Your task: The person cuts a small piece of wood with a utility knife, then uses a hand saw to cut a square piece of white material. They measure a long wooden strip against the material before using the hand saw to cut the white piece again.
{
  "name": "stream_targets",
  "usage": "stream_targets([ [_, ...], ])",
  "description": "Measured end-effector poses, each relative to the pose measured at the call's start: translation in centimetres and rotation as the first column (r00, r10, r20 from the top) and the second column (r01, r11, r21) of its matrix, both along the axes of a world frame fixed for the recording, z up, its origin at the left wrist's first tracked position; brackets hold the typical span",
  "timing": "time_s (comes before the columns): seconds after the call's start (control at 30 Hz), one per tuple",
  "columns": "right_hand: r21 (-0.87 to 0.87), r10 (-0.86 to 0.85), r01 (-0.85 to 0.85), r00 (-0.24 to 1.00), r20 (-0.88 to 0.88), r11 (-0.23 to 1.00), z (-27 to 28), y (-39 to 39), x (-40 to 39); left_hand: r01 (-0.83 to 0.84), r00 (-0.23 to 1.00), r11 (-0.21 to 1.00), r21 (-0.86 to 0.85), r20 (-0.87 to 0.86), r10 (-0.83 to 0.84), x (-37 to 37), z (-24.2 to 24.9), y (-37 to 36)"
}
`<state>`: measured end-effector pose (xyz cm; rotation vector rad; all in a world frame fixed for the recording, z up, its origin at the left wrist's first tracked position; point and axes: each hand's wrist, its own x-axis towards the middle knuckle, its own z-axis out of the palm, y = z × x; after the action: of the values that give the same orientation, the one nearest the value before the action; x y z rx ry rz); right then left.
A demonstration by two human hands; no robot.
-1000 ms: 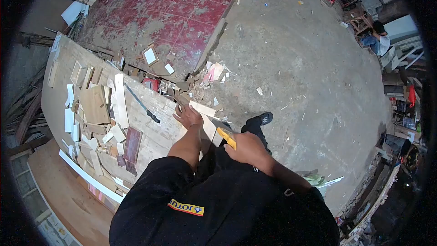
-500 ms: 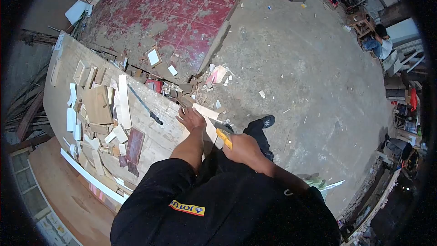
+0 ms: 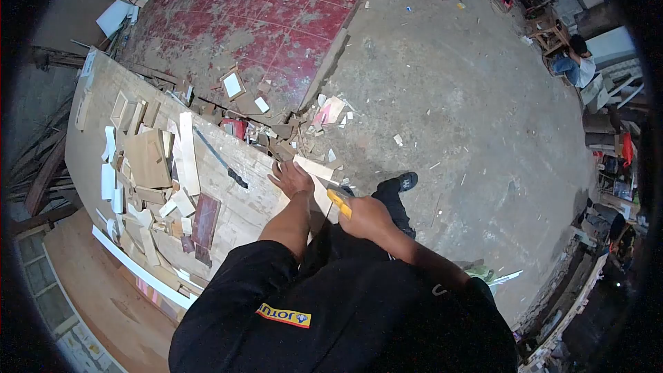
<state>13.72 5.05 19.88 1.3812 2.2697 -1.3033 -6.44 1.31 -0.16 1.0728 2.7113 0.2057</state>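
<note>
My right hand (image 3: 366, 217) is closed around the yellow handle of a hand saw (image 3: 338, 202). Its blade is mostly hidden, seen almost edge-on beside a pale wooden board (image 3: 319, 197). That board lies at the near right edge of the worktable (image 3: 257, 215), partly past the edge. With bent, slightly parted fingers, my left hand (image 3: 292, 179) holds the board down against the tabletop. A dark strip-like tool with a black grip (image 3: 237, 178) lies on the table left of my left hand.
Wood offcuts (image 3: 148, 159) and a dark reddish board (image 3: 205, 220) cover the table's left part. Scraps (image 3: 280, 138) litter the floor beyond its edge. My shoe (image 3: 407, 181) stands on the concrete floor (image 3: 456, 117). Another person (image 3: 580, 65) sits at the far right.
My right hand and the saw have shifted slightly up and left along the board. My left hand stays in nearly the same place.
</note>
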Motion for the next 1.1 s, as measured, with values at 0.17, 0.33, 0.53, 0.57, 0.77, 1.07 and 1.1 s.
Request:
stream_targets([
  [0.17, 0.022, -0.015, 0.015, 1.0, -0.003, 1.0, -1.1, -0.2, 1.3, 0.0, 1.0, 1.0, 0.02, 0.007, 0.0, 0.1, -0.1, 0.0],
  [0.33, 0.008, 0.022, -0.022, 1.0, -0.019, 1.0, 3.5, -0.5, 1.7, 0.002, 1.0, 1.0, 0.019, 0.009, -0.002, 0.0, 0.0, -0.2],
  [0.53, 0.046, -0.015, 0.02, 0.994, -0.104, 0.999, -1.6, -0.4, 2.0, 0.005, 1.0, 1.0, 0.026, -0.016, -0.004, -0.1, -0.5, 0.2],
  [0.57, 0.035, -0.02, 0.025, 0.992, -0.122, 0.999, -1.9, -0.4, 2.2, -0.004, 1.0, 1.0, 0.017, -0.005, 0.004, -0.1, -0.5, 0.3],
  [0.77, 0.034, -0.012, 0.014, 0.998, -0.056, 0.999, 2.2, -0.7, 2.2, -0.001, 1.0, 1.0, 0.02, -0.027, 0.001, 0.0, -1.0, -0.2],
  [1.07, 0.076, 0.024, -0.017, 0.995, -0.099, 0.997, 1.0, -0.5, 3.7, -0.01, 0.999, 1.0, 0.023, -0.048, 0.011, -0.1, -1.5, 0.1],
  [1.1, 0.075, 0.027, -0.019, 0.995, -0.101, 0.997, 2.0, -0.3, 3.7, -0.008, 0.998, 1.0, 0.019, -0.058, 0.009, -0.1, -1.3, -0.1],
])
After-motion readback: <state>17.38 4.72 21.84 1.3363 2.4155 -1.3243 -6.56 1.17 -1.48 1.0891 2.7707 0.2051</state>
